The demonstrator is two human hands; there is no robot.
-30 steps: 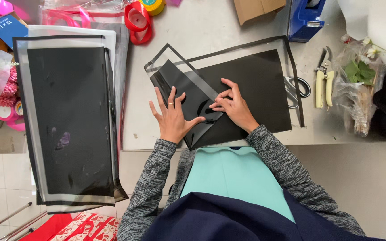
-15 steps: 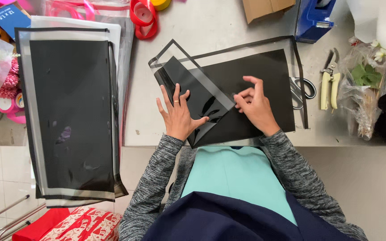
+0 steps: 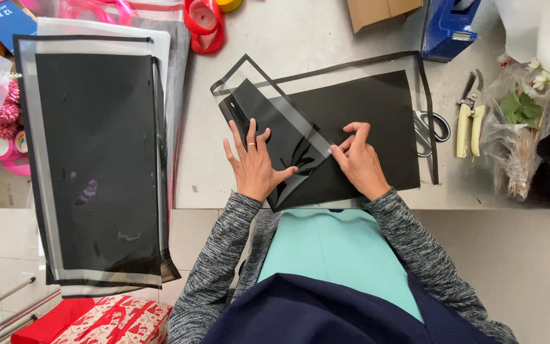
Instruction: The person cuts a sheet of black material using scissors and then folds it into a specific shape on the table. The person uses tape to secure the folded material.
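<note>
Head view: a glossy black wrapping sheet with a clear border [image 3: 351, 127] is pressed flat on the grey surface [image 3: 326, 38] by the spread fingers of the left hand [image 3: 254, 162], while its folded edge is pinched by the right hand [image 3: 359, 159]. One pair of scissors [image 3: 431, 127] and one pair of cream-handled pruners [image 3: 469, 118] are seen beside it, and a stack of similar black sheets [image 3: 97, 165] is laid to the left.

Your black wrapping sheet [image 3: 351, 134] looks like thin plastic, shiny, with a see-through edge. It lies on a smooth, matt grey worktop [image 3: 326, 38]. Right of the sheet, the scissors [image 3: 431, 130] are shiny metal.
</note>
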